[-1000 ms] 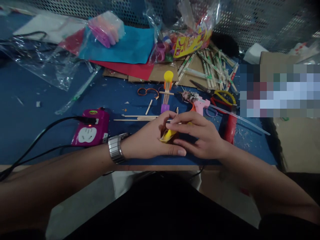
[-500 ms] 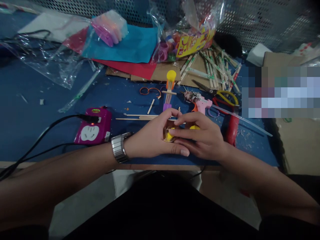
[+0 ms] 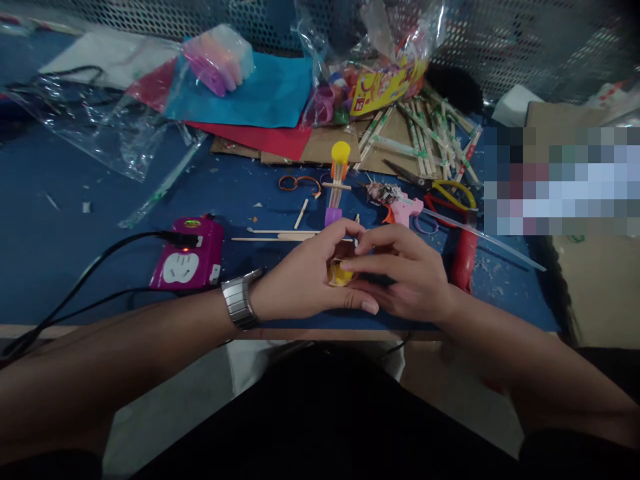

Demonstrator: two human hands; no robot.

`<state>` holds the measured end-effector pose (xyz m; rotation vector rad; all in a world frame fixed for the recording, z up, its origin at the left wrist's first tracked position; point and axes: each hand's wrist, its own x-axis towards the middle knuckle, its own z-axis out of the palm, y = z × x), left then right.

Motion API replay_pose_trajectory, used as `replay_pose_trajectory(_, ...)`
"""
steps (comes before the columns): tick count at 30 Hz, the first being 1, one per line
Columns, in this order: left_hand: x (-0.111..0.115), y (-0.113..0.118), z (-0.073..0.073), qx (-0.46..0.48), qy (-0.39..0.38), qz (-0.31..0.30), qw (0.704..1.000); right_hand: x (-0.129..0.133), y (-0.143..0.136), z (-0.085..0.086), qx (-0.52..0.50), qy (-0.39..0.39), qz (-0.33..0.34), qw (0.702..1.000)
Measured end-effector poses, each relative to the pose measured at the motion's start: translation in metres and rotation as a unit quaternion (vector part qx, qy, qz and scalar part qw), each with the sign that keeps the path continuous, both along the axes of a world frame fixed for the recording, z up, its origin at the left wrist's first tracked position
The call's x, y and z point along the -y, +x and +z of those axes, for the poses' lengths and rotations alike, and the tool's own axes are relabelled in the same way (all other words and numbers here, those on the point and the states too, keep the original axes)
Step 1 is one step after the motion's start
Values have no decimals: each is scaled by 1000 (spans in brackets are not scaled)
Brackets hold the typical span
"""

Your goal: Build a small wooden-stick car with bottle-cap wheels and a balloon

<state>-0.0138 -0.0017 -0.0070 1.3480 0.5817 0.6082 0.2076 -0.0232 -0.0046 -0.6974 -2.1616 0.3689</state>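
My left hand (image 3: 320, 270), with a metal band watch (image 3: 240, 299) at the wrist, curls around a small pale-rimmed piece with a yellow inside (image 3: 341, 272). Bent over it from the other side, my right hand (image 3: 413, 270) has a fingertip on the yellow part. Its other fingers are curled, and its palm side is hidden. Just beyond the hands stands a small stick build (image 3: 337, 190) with a yellow round top and a purple base. Thin wooden sticks (image 3: 295, 236) lie beside my left hand.
A purple power socket (image 3: 187, 257) with a black cable sits left. To the right lie a pink glue gun (image 3: 405, 208), scissors (image 3: 453, 190) and a red-handled tool (image 3: 465, 260). Behind are blue sheets (image 3: 280, 87), a bag of colourful pieces (image 3: 385, 87) and bundled sticks (image 3: 425, 137).
My right fingers have shifted slightly over the piece, and more of its yellow inside shows. A yellow bit seen earlier among the right fingers is now out of sight.
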Motion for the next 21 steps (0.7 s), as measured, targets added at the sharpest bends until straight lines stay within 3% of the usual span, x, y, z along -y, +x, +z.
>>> replay_pose_trajectory(4,0,0,0,10,-3,7,1000,-1,1,-1,5,17,-8,1000)
replay_pose_trajectory(10,-1,0,-4,-67,97,42,992,-4,3,-3,53,-11,57,997)
replay_pose_trajectory(21,0,-2,-2,-89,198,46,975,-9,13,5,-30,-39,0,999)
